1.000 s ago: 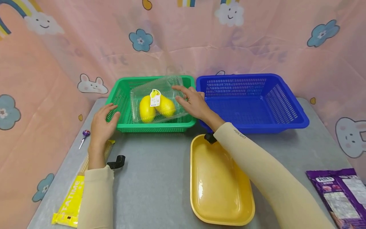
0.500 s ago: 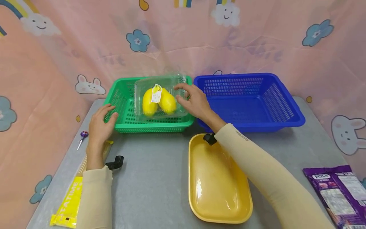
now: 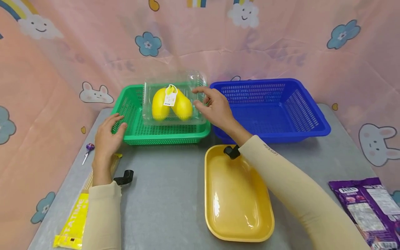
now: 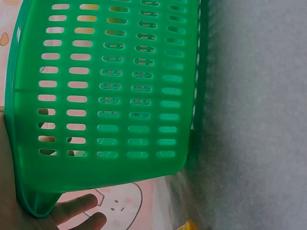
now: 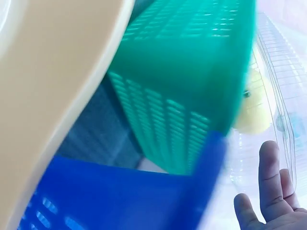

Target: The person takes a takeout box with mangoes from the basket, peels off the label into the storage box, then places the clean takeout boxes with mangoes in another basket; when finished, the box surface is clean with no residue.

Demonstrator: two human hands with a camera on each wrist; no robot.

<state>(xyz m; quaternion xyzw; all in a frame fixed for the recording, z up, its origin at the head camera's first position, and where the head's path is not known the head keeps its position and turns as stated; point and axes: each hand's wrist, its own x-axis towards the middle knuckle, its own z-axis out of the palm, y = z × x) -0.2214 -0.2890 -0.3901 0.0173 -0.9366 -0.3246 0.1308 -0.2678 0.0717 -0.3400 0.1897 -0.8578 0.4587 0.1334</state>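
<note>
A clear plastic fruit box (image 3: 200, 118) with two yellow, mango-like fruits (image 3: 182, 107) and a white tag (image 3: 170, 98) is above the green basket (image 3: 162, 139), overlapping its back rim. My right hand (image 3: 217, 108) pinches the box's right end between thumb and fingers; in the right wrist view, its fingers (image 5: 269, 167) lie against the clear wall. My left hand (image 3: 107, 137) holds the basket's front left corner. Fingertips (image 4: 91, 221) hang outside that corner in the left wrist view, and the thumb shows dimly through the slots.
A blue basket (image 3: 268, 136) stands right of the green one. In front lies a yellow tray (image 3: 237, 194), under my right forearm. A lollipop (image 3: 89, 147) and a yellow packet (image 3: 73, 220) are at left; a purple bag (image 3: 365, 208) is at right.
The fruit box has risen from its tilted place in the green basket and now sits higher and more level, with my right hand on it. My left hand stays at the basket's corner.
</note>
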